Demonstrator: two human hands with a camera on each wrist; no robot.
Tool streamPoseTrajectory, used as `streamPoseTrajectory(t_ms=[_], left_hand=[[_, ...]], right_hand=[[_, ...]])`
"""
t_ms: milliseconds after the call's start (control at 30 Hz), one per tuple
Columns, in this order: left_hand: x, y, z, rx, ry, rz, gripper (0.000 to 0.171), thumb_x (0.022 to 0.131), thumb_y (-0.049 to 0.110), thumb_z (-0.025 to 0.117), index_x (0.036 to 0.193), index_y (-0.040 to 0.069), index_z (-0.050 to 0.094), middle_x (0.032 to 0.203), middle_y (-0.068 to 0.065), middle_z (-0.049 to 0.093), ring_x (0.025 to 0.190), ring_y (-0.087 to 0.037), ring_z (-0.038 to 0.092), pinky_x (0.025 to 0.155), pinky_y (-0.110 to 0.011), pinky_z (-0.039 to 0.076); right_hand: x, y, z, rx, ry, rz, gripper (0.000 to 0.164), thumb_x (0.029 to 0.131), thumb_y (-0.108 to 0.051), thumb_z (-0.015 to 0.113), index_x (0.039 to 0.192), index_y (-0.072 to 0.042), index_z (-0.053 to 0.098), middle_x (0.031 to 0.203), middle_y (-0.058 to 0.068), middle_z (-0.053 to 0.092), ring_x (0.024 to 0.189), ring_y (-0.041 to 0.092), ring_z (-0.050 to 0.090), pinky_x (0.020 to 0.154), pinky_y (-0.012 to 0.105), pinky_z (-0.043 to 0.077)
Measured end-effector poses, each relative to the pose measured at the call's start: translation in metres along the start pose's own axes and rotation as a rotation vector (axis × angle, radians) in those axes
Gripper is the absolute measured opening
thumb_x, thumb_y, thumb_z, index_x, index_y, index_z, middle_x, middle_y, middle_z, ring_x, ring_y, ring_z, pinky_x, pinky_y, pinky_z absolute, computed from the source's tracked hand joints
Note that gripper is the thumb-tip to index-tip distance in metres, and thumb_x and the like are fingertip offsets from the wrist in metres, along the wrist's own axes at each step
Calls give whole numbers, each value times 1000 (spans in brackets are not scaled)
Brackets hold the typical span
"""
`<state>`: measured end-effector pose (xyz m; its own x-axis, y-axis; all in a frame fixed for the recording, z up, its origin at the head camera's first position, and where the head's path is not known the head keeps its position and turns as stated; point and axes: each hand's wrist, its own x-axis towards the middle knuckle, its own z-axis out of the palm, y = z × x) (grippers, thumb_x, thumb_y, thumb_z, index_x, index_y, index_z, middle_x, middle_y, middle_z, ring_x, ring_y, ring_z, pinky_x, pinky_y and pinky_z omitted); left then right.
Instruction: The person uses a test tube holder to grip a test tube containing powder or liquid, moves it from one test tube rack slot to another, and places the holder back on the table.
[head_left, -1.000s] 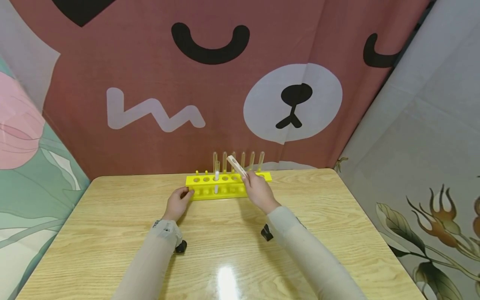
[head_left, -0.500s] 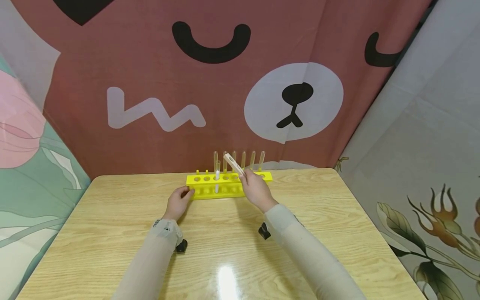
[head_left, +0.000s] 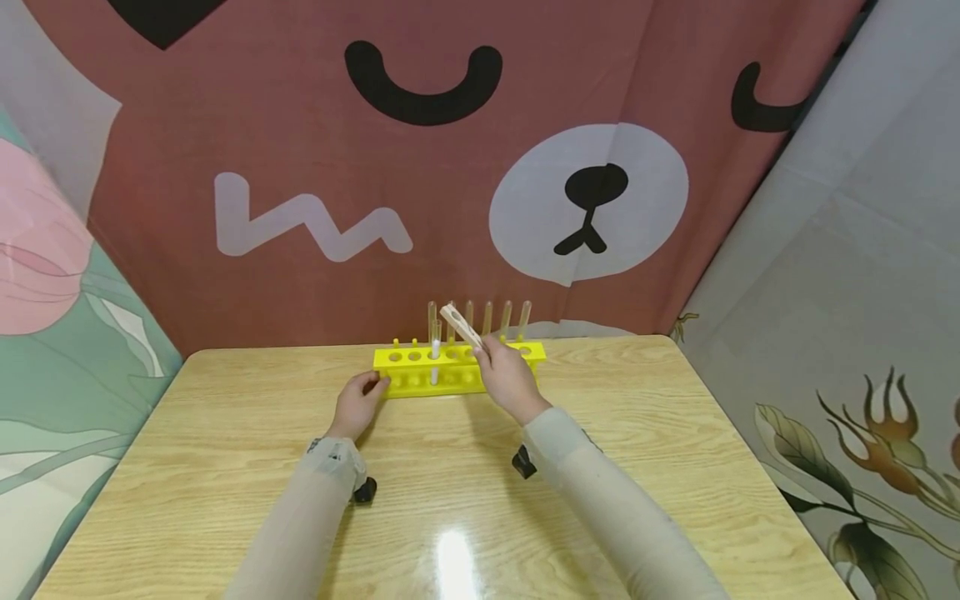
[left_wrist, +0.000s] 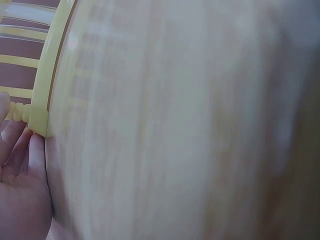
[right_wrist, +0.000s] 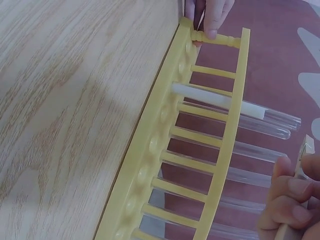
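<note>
A yellow test tube rack [head_left: 405, 363] stands at the table's far side. One upright test tube [head_left: 435, 348] with white contents sits in a front hole, third from the left. My left hand [head_left: 356, 406] pinches the rack's left end post, thumb and fingers around it; its fingers [left_wrist: 36, 160] show low in the left wrist view. My right hand [head_left: 512, 380] holds a wooden test tube clamp [head_left: 461, 323], tilted up to the left over the rack. In the right wrist view, the clamp's tip [right_wrist: 308, 144] is a short way from the mouth of the white-filled tube [right_wrist: 215, 97].
Several clear tubes [head_left: 507, 317] stand upside down on pegs along the rack's back. Two bare yellow pegs [head_left: 405, 342] are at its left. Behind the wood-grain table [head_left: 442, 467] hangs a reddish printed curtain [head_left: 300, 292], close to the rack.
My right hand has shifted slightly left with the clamp, bringing its tip nearer to above the white-filled tube. My left hand keeps its hold on the rack's end.
</note>
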<state>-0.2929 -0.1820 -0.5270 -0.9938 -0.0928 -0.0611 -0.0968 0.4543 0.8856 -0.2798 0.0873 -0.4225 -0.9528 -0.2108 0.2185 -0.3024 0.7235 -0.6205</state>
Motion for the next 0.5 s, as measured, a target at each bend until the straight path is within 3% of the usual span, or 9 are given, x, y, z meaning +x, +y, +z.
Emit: streamPoseTrajectory(t_ms=[500], left_hand=[[-2,0,0,0,-3,-4,50,108,30,51,142,-6,52,150,-25,43,142,-40,37,118,-54,30]], right_hand=[[-2,-7,0,22,23,-31,29,110,-22,47,112,-1,66,65,4,48,48,14,37,43,26,32]])
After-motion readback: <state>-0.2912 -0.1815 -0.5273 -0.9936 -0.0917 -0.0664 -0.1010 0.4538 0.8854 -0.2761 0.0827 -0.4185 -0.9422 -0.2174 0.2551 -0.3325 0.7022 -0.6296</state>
